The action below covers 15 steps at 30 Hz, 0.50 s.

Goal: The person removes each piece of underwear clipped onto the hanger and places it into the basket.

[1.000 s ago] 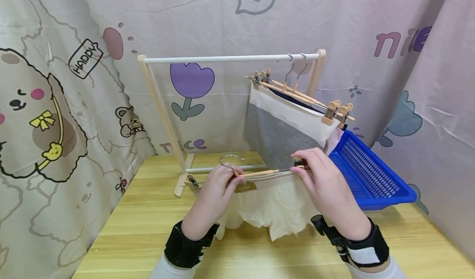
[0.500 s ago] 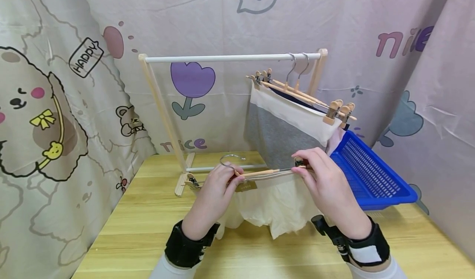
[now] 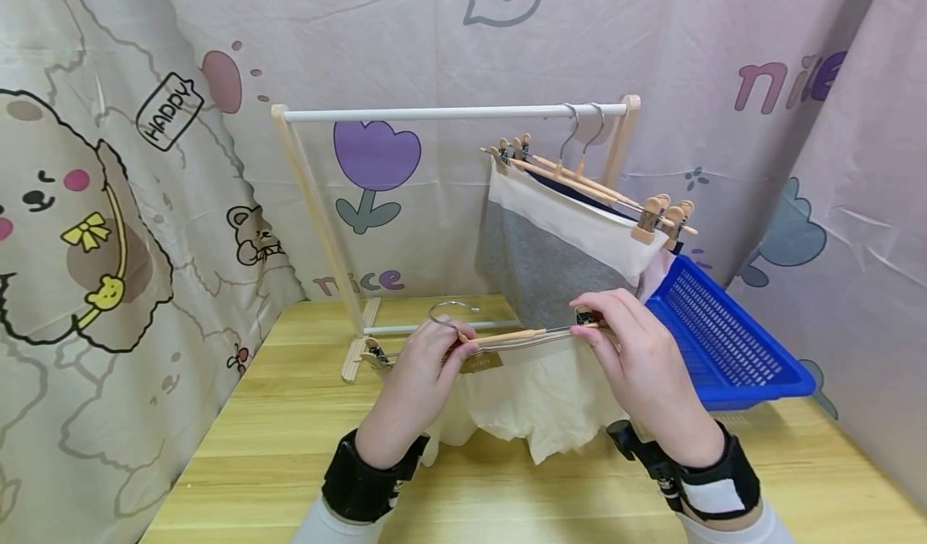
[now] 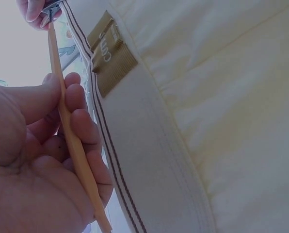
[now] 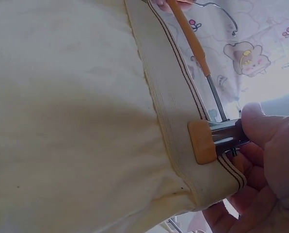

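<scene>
Your two hands are bare, with no gloves and no rings that I can see. On your left wrist (image 3: pixel 371 477) you wear a wide black band, and below it a white sleeve begins. Your right wrist (image 3: pixel 713 480) has a similar black band with a white patch on top, and a small black mount sticks out from its inner side. A white sleeve follows there too.
</scene>
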Available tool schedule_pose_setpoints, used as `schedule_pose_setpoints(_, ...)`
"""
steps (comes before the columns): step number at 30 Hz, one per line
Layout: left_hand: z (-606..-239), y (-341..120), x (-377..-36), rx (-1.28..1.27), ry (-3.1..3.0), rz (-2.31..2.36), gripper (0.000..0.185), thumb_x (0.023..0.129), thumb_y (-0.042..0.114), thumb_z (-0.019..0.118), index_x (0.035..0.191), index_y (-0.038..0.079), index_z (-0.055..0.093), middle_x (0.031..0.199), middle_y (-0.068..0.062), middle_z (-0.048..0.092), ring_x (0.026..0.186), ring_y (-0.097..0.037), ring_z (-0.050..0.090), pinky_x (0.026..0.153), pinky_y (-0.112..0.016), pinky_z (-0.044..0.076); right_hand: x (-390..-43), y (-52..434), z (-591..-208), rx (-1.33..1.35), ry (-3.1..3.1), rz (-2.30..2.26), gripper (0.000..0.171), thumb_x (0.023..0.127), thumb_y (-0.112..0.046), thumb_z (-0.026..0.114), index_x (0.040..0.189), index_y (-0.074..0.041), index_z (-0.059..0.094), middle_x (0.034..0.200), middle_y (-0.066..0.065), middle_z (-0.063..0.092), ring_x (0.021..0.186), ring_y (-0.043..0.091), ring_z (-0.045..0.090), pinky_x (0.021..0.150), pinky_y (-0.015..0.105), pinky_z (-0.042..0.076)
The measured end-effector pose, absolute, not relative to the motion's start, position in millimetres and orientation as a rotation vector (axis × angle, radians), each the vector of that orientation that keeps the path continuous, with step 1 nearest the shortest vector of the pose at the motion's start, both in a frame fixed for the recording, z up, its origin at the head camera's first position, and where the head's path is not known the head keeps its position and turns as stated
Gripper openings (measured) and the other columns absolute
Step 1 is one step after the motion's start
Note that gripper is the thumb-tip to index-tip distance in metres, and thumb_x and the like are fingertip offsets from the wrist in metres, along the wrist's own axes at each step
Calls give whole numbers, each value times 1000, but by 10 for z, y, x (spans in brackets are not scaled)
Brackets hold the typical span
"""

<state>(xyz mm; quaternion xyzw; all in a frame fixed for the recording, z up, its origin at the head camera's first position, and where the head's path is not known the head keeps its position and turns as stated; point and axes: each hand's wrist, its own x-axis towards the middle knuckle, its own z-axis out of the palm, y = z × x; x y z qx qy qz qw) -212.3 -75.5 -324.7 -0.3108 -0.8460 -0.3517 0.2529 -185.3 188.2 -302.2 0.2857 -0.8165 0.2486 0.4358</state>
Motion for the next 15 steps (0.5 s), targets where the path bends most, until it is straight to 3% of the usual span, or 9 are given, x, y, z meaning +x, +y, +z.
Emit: schedule_pose_setpoints(15,-3252,-753,-2123,-851,-2300,-956,12,98,15,68,103,4,70,101,-5,70,98,-21,62,91,-39,51,-1857,1869,-3032,687,-2016,624,44,106,-42,47,113,-3,68,99,7,67,84,14,59,76,13,45)
